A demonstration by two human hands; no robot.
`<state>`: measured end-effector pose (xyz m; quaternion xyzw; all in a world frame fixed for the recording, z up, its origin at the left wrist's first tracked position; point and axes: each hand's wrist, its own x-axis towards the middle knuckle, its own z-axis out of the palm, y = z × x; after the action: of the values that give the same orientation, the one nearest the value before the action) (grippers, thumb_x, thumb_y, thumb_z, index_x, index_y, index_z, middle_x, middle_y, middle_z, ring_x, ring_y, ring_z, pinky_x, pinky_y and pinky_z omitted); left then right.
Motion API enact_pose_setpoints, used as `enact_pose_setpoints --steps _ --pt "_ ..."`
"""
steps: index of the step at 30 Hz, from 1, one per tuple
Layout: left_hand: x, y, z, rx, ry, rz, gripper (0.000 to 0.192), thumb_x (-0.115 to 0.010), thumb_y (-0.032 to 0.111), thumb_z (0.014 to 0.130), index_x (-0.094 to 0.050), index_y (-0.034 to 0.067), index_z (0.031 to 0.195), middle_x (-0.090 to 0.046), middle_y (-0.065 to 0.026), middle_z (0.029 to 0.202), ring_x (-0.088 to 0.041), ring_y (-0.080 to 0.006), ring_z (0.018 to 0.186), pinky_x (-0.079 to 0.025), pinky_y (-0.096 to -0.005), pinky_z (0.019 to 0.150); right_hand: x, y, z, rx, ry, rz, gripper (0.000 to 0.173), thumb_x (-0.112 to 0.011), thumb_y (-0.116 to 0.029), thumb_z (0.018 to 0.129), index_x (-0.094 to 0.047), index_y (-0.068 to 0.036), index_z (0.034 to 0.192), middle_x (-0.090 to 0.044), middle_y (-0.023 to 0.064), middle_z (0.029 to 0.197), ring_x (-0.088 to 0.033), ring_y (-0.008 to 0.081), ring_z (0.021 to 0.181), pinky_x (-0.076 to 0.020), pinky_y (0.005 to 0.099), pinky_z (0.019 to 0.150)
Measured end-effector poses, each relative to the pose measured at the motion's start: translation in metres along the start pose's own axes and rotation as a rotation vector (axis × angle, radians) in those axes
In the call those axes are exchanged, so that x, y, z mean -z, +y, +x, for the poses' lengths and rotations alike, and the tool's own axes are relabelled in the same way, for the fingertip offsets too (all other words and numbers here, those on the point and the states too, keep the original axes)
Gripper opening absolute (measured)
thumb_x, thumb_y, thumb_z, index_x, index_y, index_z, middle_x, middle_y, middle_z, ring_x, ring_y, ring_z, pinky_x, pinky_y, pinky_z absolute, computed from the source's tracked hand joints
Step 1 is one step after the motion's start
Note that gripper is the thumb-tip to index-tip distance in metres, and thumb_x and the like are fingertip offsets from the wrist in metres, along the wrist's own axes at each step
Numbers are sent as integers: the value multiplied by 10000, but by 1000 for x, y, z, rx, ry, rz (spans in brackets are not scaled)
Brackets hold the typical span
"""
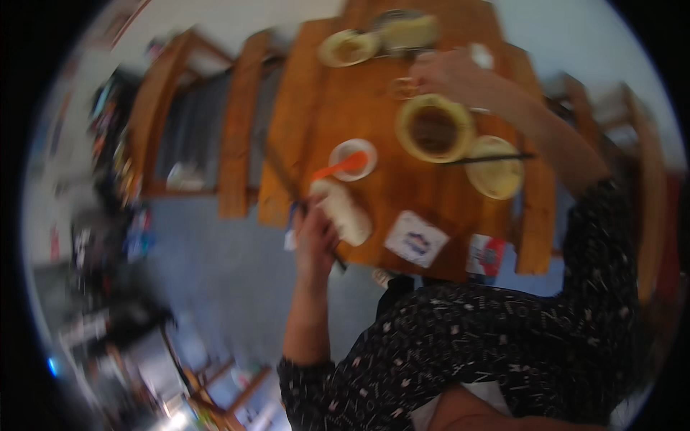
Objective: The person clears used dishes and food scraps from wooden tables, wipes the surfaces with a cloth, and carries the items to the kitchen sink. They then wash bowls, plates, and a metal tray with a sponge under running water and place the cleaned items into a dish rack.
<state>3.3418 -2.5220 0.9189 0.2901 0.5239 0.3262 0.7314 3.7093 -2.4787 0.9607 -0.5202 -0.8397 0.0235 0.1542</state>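
Note:
The picture is blurred. At the table's near left corner, my left hand (pixel 317 231) holds a long pale bun (pixel 343 214), and a thin dark stick (pixel 285 180), perhaps a chopstick, passes through the same grip. My right hand (pixel 444 74) reaches over the table's far right part with bent fingers; blur hides whether it grips anything. Beside its fingertips is a small orange-brown ring-like thing (pixel 403 88). Just below that hand stands a yellow-rimmed bowl (pixel 435 129) with dark contents. Between the hands, an orange spoon (pixel 353 161) rests in a small white bowl (pixel 368 171).
A pale yellow plate (pixel 495 180) has a dark stick across it. At the far edge of the wooden table (pixel 345 113) are a bowl (pixel 349 48) and a metal dish (pixel 408 32) with yellowish contents. Near me lie a printed white packet (pixel 416 238) and a red-white packet (pixel 485 256). Benches flank the table.

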Motion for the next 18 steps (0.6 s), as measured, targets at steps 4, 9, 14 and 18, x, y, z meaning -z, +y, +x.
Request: enact_pose_setpoints --steps 4,9,14,18 --pt "-1 -20 -31 -70 -75 -93 184 -427 209 995 -485 61 1087 -271 44 565 -242 -52 418 -209 -217 364 -25 12 -56 -384 -473 -25 88 -635 -180 788 -662 -103 821 -641 62 746 -647 251 790 -493 388 641" --pt "-15 -44 -42 -93 -84 -104 230 -413 221 1002 -487 56 1145 -262 40 567 -233 -59 422 -216 -215 373 -73 -8 -125 -406 -711 -273 102 -626 -148 787 -673 -74 839 -644 111 875 -650 268 800 -499 388 616" --pt "-25 -72 -36 -59 -136 -124 300 -399 282 1008 -507 23 1113 -251 42 575 -277 -76 461 -267 -243 408 -94 -22 -173 -523 -509 -309 161 -540 -142 847 -650 -28 872 -633 157 969 -655 288 796 -519 386 631" --pt "-59 -95 -26 -51 -160 -110 402 -387 295 1007 -443 -8 1266 -511 -48 753 -565 -191 712 -529 -377 737 -67 -60 -148 -720 -604 157 261 -463 -182 893 -617 23 948 -639 227 906 -648 350 809 -520 439 702"
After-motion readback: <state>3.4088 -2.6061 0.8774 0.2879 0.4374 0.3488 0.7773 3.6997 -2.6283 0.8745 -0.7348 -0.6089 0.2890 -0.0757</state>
